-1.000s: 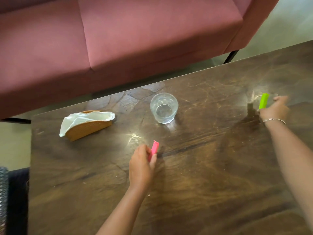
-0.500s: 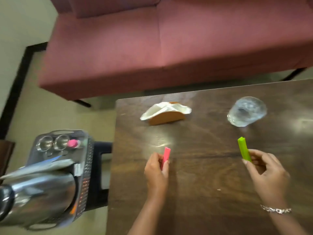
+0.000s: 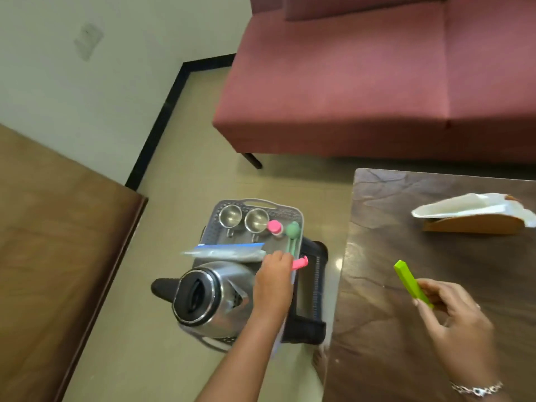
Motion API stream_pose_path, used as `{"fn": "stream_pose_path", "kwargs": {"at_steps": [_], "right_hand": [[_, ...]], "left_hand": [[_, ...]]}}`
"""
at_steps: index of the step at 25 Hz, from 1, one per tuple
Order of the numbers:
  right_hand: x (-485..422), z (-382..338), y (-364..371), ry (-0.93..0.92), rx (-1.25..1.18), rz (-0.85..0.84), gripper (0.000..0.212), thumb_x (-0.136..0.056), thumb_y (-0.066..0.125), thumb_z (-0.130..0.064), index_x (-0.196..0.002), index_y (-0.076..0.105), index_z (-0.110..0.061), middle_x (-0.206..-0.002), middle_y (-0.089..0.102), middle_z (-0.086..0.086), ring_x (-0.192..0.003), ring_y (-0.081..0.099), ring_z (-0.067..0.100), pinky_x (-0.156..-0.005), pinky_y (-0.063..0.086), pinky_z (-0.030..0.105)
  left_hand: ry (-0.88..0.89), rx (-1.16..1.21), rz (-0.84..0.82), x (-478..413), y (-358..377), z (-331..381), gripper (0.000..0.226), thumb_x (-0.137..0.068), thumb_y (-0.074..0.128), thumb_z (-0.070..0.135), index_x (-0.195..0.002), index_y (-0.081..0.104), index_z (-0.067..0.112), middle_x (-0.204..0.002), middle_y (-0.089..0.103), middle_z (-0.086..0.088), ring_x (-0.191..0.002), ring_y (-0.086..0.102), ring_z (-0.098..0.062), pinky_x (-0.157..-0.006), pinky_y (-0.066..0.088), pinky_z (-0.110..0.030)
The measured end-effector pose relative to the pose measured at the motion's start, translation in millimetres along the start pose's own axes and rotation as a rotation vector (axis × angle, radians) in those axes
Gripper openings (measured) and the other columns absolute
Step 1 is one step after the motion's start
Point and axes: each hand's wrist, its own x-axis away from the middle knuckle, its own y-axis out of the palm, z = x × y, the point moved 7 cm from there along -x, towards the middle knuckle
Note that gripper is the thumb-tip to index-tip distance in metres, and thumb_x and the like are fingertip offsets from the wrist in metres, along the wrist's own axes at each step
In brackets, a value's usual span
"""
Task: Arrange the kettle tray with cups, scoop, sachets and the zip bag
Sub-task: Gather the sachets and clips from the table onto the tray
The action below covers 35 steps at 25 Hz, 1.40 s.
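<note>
The grey perforated tray (image 3: pixel 255 202) sits on a black stool (image 3: pixel 310 314), on the floor (image 3: pixel 179 204) just off the counter's (image 3: pixel 391 227) left edge. A strip of bare floor shows between the stool and that edge, with wider floor on the tray's other side, toward a second wooden surface (image 3: pixel 43 242).

The steel kettle (image 3: pixel 208 297) fills the tray's near end and overhangs the near rim. Two steel cups (image 3: pixel 230 216) (image 3: pixel 256 219) stand side by side along the far rim. To their right are one pink-capped bottle (image 3: pixel 275 227) and one green scoop (image 3: pixel 292 232), whose handle runs along the right rim. One zip bag (image 3: pixel 226 252) lies across the middle, its end poking past the left rim. Little bare tray floor shows, only between the cups and the bag.

The left hand (image 3: pixel 272 282) is over the tray's right rim beside the kettle, its fingers pinching one pink sachet (image 3: pixel 300 264) that sticks out past the rim. The right hand (image 3: pixel 455 311) is above the counter near its left edge, fingers curled round one green sachet (image 3: pixel 410 282). One napkin holder (image 3: pixel 470 224) stands toward the counter's far edge, well apart from the hand.
</note>
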Motion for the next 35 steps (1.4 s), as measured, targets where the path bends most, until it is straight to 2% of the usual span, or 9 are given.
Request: {"fn": "stream_pose_path", "kwargs": {"at_steps": [3,5,7,15,19,23,27,31,35], "right_hand": [[2,-18,28,-0.019,0.014,-0.043,0.025,-0.066,0.058,-0.015,-0.09,0.067,-0.013,-0.079,0.057,-0.001,-0.084,0.049,-0.012,-0.073,0.037,0.01],[4,-23,35,-0.027,0.045,-0.05,0.025,-0.068,0.058,-0.016,-0.09,0.067,-0.013,-0.081,0.059,-0.001,-0.086,0.049,-0.009,-0.073,0.037,0.01],[8,-24,37,-0.038,0.066,-0.059,0.026,-0.071,0.056,-0.024,-0.091,0.068,-0.012,-0.082,0.06,0.0,-0.088,0.049,-0.008,-0.075,0.034,0.005],[22,-13,31,0.031,0.061,-0.035,0.036,-0.071,0.046,-0.036,-0.086,0.07,-0.014,-0.103,0.049,-0.023,-0.084,0.048,-0.007,-0.077,0.031,0.003],[27,-12,40,0.037,0.056,-0.048,0.036,-0.071,0.046,-0.037,-0.086,0.07,-0.014,-0.101,0.048,-0.026,-0.084,0.049,-0.007,-0.077,0.031,0.002],[22,-19,48,0.016,0.05,-0.07,0.033,-0.071,0.047,-0.035,-0.087,0.069,-0.015,-0.092,0.053,-0.019,-0.084,0.051,-0.003,-0.077,0.033,0.004],[18,-30,52,-0.038,0.087,-0.078,0.036,-0.073,0.046,-0.033,-0.087,0.069,-0.01,-0.082,0.06,-0.003,-0.076,0.05,0.003,-0.075,0.034,0.007],[8,-47,62,-0.094,0.099,-0.081,0.034,-0.074,0.046,-0.031,-0.087,0.068,-0.009,-0.081,0.061,-0.002,-0.077,0.049,0.007,-0.076,0.032,0.005],[-10,-72,89,-0.187,0.14,-0.095,0.018,-0.074,0.057,-0.018,-0.087,0.067,-0.01,-0.081,0.063,0.002,-0.075,0.052,0.014,-0.068,0.036,0.017]], "left_hand": [[0.22,-0.491,-0.183,-36,25,-3,0.027,-0.034,0.078,0.007,-0.052,0.06,0.017,-0.054,0.059,0.002,-0.052,0.057,-0.016,-0.044,0.041,-0.019],[0.358,-0.735,-0.3,-51,43,1,0.012,-0.057,0.07,0.01,-0.068,0.069,0.015,-0.068,0.064,0.002,-0.065,0.059,-0.017,-0.063,0.048,-0.025],[0.459,-0.85,-0.376,-64,56,4,0.02,-0.076,0.052,0.001,-0.089,0.067,0.008,-0.087,0.063,-0.007,-0.082,0.056,-0.024,-0.08,0.044,-0.037],[0.379,-1.051,-0.416,-85,88,-21,0.027,-0.083,0.044,-0.003,-0.102,0.062,0.004,-0.098,0.065,-0.012,-0.092,0.053,-0.024,-0.091,0.037,-0.037],[0.325,-1.108,-0.45,-77,91,-28,0.022,-0.081,0.049,-0.001,-0.091,0.065,0.009,-0.085,0.067,-0.003,-0.075,0.052,-0.018,-0.076,0.036,-0.034],[0.336,-1.072,-0.471,-77,91,-32,0.024,-0.08,0.046,-0.011,-0.087,0.059,0.008,-0.072,0.048,-0.003,-0.063,0.036,-0.016,-0.066,0.028,-0.034],[0.304,-1.078,-0.52,-74,91,-37,0.017,-0.081,0.046,-0.008,-0.078,0.053,0.008,-0.071,0.05,-0.004,-0.055,0.031,-0.014,-0.064,0.028,-0.033],[0.254,-1.128,-0.612,-69,90,-42,0.016,-0.079,0.053,-0.002,-0.087,0.06,0.009,-0.081,0.064,-0.005,-0.074,0.053,-0.022,-0.067,0.031,-0.039],[0.275,-1.178,-0.759,-44,93,-39,0.029,-0.091,0.04,0.011,-0.116,0.053,0.007,-0.112,0.06,-0.019,-0.107,0.05,-0.044,-0.089,0.032,-0.066]]}}
